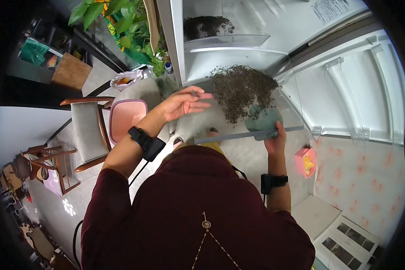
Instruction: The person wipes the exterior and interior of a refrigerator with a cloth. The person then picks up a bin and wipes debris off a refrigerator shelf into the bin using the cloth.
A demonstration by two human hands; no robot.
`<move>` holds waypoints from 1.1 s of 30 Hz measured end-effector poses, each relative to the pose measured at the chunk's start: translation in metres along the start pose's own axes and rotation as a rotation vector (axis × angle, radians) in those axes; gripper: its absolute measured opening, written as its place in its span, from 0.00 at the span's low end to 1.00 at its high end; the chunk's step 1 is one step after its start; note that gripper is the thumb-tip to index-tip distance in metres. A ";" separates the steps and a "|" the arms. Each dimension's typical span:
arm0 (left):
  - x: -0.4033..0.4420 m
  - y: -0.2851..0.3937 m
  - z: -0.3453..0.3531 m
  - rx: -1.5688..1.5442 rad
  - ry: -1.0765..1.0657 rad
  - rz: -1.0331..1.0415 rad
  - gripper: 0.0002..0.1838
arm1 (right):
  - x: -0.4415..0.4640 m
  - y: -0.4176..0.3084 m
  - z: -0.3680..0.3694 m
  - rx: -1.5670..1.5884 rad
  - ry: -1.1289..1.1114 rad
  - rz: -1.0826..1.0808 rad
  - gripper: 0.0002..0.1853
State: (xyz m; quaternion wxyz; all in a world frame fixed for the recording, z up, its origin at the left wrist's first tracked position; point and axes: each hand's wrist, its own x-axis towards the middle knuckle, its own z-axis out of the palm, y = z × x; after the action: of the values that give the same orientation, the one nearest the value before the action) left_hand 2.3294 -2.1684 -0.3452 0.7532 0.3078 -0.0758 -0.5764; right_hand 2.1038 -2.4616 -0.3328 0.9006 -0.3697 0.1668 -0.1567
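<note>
A clear fridge drawer or shelf (249, 135) with a grey front edge is pulled out before me. Dark, crumbly material (243, 87) lies heaped and scattered on it. My right hand (276, 137) holds a grey-green cloth or pad (262, 120) at the near right of the heap, with some crumbs on it. To the left of the heap, my left hand (186, 103) hovers with its fingers spread, the palm partly turned up, holding nothing. Further in, more dark material (207, 27) sits behind a clear shelf edge (229, 41) inside the white fridge.
The open fridge door (369, 90) stands on the right. A pink bin (128, 112) is at the left beside a wooden chair (89, 130). A small pink container (305, 162) with yellow contents is at the right. A leafy plant (130, 27) stands at the upper left.
</note>
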 end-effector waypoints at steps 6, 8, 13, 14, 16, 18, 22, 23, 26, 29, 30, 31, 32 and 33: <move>-0.010 -0.010 -0.002 0.033 -0.105 -0.110 0.33 | -0.043 0.020 -0.014 0.052 0.134 0.017 0.30; -0.014 -0.017 -0.006 0.036 -0.116 -0.148 0.35 | -0.056 0.029 -0.019 0.050 0.140 0.013 0.30; -0.029 -0.031 -0.013 0.031 -0.092 -0.213 0.36 | -0.082 0.046 -0.023 0.047 0.146 0.058 0.30; -0.031 -0.035 -0.014 0.027 -0.091 -0.221 0.36 | -0.084 0.050 -0.026 0.041 0.137 0.077 0.30; -0.038 -0.040 -0.022 0.012 -0.087 -0.214 0.35 | -0.087 0.058 -0.028 0.037 0.124 0.100 0.30; -0.042 -0.046 -0.028 0.002 -0.065 -0.223 0.36 | -0.088 0.064 -0.032 0.067 0.119 0.159 0.30; -0.048 -0.056 -0.040 -0.041 -0.002 -0.229 0.37 | -0.082 0.074 -0.050 0.120 0.056 0.251 0.32; -0.049 -0.059 -0.042 -0.048 0.008 -0.215 0.37 | -0.081 0.076 -0.054 0.123 0.060 0.280 0.32; -0.058 -0.067 -0.052 -0.058 0.064 -0.213 0.37 | -0.074 0.080 -0.054 0.125 0.042 0.358 0.33; -0.065 -0.074 -0.061 -0.076 0.070 -0.209 0.37 | -0.071 0.081 -0.052 0.099 0.043 0.401 0.34; -0.067 -0.076 -0.061 -0.061 0.078 -0.209 0.36 | -0.071 0.081 -0.051 0.102 0.020 0.425 0.35; -0.070 -0.077 -0.061 -0.046 0.082 -0.211 0.36 | -0.073 0.082 -0.051 0.104 -0.002 0.447 0.35; -0.073 -0.078 -0.061 -0.048 0.084 -0.211 0.36 | -0.076 0.085 -0.054 0.105 -0.002 0.449 0.35; -0.077 -0.077 -0.060 -0.053 0.082 -0.220 0.36 | -0.079 0.091 -0.055 0.114 0.016 0.445 0.35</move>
State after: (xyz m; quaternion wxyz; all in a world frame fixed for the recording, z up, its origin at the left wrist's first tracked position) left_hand 2.2695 -2.0869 -0.4175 0.6957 0.3174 0.0047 -0.6445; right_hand 2.0251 -2.4016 -0.4204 0.9310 -0.2709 0.2421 0.0338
